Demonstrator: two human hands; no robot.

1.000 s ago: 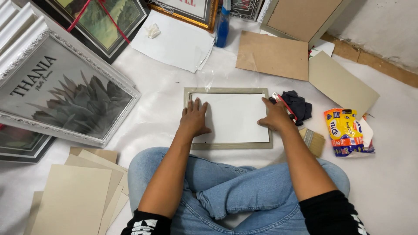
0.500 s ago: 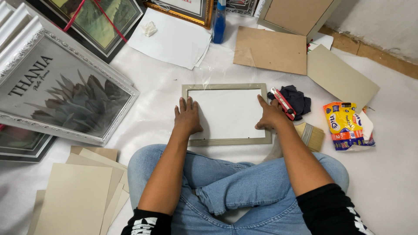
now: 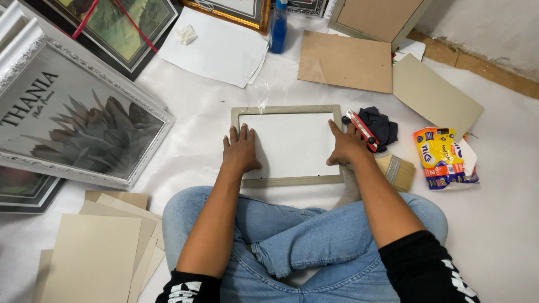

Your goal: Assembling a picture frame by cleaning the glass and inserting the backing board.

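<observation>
Far left: silver framed print leans on floor; beige boards stacked below it. Your left hand lies flat, fingers spread, on left edge of frame, grasping nothing. Frame lies face down on white floor sheet, just ahead of your crossed legs. Your right hand presses right edge, fingers loose, palm down. Red cutter and dark cloth just beside it; brush near; snack packet farther right.

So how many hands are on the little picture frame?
2. The left hand lies flat on the small grey wooden frame's left side, and the right hand presses its right edge, beside the red utility knife.
</observation>
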